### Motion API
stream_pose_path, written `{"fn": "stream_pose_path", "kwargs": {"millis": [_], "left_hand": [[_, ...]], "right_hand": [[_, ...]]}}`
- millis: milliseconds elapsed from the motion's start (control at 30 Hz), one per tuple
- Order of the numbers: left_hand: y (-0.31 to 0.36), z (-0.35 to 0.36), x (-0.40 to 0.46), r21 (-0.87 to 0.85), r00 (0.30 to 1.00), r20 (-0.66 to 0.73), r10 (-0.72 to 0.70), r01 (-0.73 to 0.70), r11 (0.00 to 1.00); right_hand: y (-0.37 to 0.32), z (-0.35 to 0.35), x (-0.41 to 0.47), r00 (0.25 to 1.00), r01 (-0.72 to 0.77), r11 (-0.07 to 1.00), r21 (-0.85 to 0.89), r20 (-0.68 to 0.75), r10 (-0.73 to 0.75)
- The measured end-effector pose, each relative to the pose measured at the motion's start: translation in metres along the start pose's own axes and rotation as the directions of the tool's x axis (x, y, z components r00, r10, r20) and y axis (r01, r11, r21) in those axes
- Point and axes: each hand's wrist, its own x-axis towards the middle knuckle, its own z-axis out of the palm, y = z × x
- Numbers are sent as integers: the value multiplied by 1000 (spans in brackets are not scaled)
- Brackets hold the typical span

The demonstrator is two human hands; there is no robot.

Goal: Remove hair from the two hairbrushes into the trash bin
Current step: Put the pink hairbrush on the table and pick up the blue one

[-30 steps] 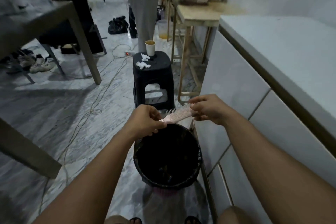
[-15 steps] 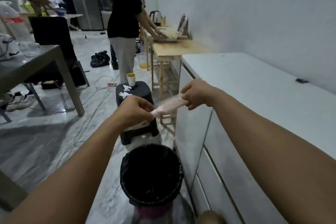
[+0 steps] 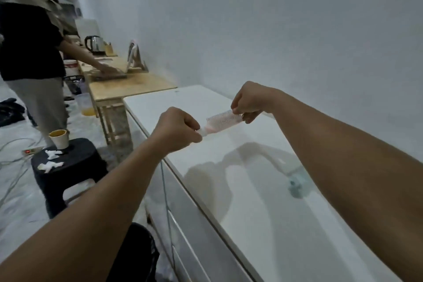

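A pink hairbrush (image 3: 221,121) hangs above the white counter (image 3: 247,190), held at both ends. My left hand (image 3: 177,129) grips its handle. My right hand (image 3: 248,104) pinches the far tip of the bristled head. The black trash bin (image 3: 139,256) shows only partly at the bottom, below my left forearm and beside the counter's drawers. A bluish object (image 3: 297,186) lies on the counter under my right forearm; what it is I cannot tell.
A black stool (image 3: 66,171) with a paper cup (image 3: 59,138) and crumpled tissues stands on the floor at left. Behind it a person (image 3: 29,57) works at a wooden table (image 3: 128,84) holding a kettle (image 3: 95,44). Cables run over the marble floor.
Both hands have carried the brush from above the trash bin up and right, over the white counter. My view has swung up and right, so the bin has dropped to the bottom edge.
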Motion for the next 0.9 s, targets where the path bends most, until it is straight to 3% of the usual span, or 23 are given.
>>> {"fn": "stream_pose_path", "kwargs": {"millis": [433, 733, 900], "left_hand": [[52, 137, 19, 23, 989, 78, 129, -131, 991], [63, 168, 25, 56, 989, 73, 126, -130, 990], [64, 171, 26, 107, 990, 83, 115, -124, 986]], "right_hand": [[137, -40, -14, 979, -135, 991, -20, -158, 130], [169, -44, -9, 992, -104, 981, -166, -84, 91], [178, -57, -12, 993, -108, 984, -143, -64, 100]]}}
